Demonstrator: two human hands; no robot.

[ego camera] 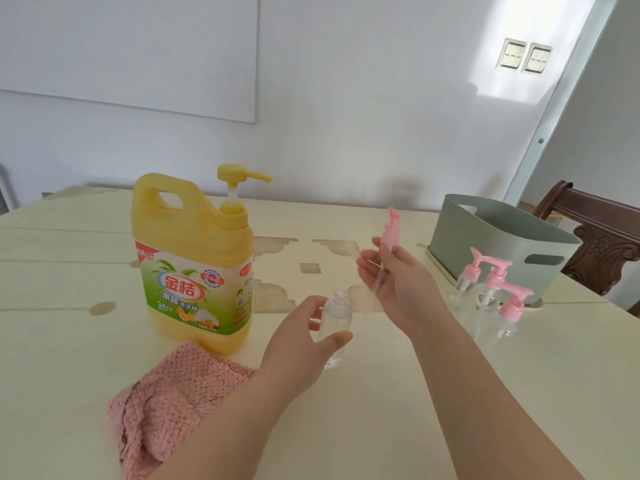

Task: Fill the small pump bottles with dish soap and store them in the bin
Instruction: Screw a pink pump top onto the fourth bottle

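Near tabletop [381, 420] centre, the left hand [298, 341] wraps its fingers [317, 304] and thumb round a clear bottle [335, 320], whose base seems to rest on the surface. The bottle is uncapped and looks empty. Its long axis is nearly upright, mouth toward 12 o'clock with a slight lean to 1.

At 1 o'clock from it, the right hand [398, 285] pinches the pink pump [390, 230] near its collar. The pump's head is up and its tube [380, 275] trails across the palm toward 6 or 7 o'clock, clear of the neck.

Further out, the jug [194, 265] stands at 10 o'clock, spout aimed at 3. Three capped bottles [491, 299] stand at 3 o'clock, just in front of the bin [495, 237]. A cloth [166, 400] lies at 8 o'clock.

Filling looks to be the step in hand. It would go best with the pump laid down clean, perhaps on the cloth. The mouth should sit directly under the jug's spout and the bottle stay vertical. Press slowly and stop below the shoulder, so the returning tube does not push soap over.
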